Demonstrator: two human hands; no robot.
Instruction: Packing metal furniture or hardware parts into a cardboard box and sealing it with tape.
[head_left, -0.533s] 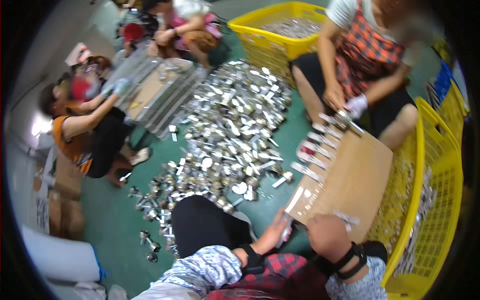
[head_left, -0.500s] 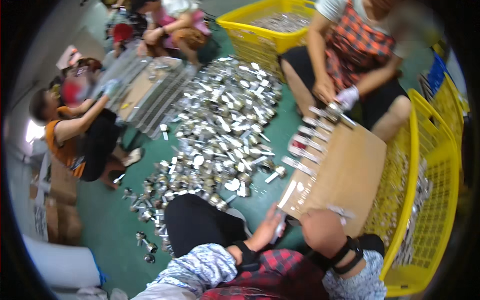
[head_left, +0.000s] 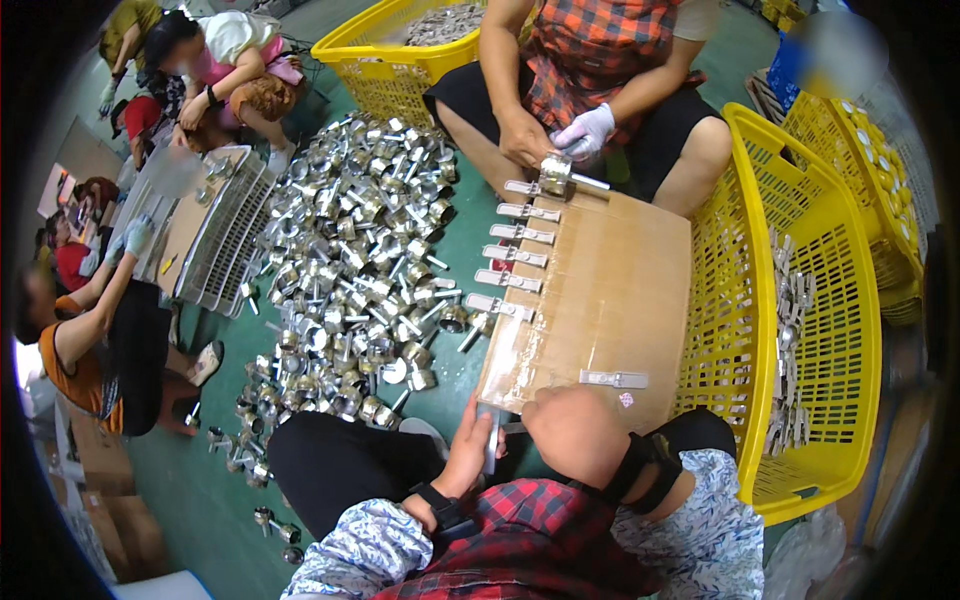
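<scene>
My left hand (head_left: 466, 452) is closed round a flat grey metal piece (head_left: 491, 442), at the near left corner of a brown cardboard sheet (head_left: 620, 270). My right hand (head_left: 580, 428) is curled into a fist at the sheet's near edge; its fingertips are hidden, so what it holds does not show. Just beyond it a silver metal clip (head_left: 614, 379) lies flat on the cardboard. Several similar clips (head_left: 512, 279) stick out in a row along the sheet's left edge. Across from me a person's gloved hand (head_left: 586, 130) and bare hand hold a metal cup with a rod (head_left: 556, 174).
A big pile of metal cups with rods (head_left: 350, 250) covers the green floor at left. A yellow basket (head_left: 762, 290) holding metal clips stands close on my right. Another yellow basket (head_left: 365, 72) is at the back. Other people sit at left by stacked grey trays (head_left: 225, 240).
The view has swung right and steadied, so the scene sits further left. My left hand's fingers, more stretched out before, are now closed round the grey piece. My right hand stays curled by the sheet's edge.
</scene>
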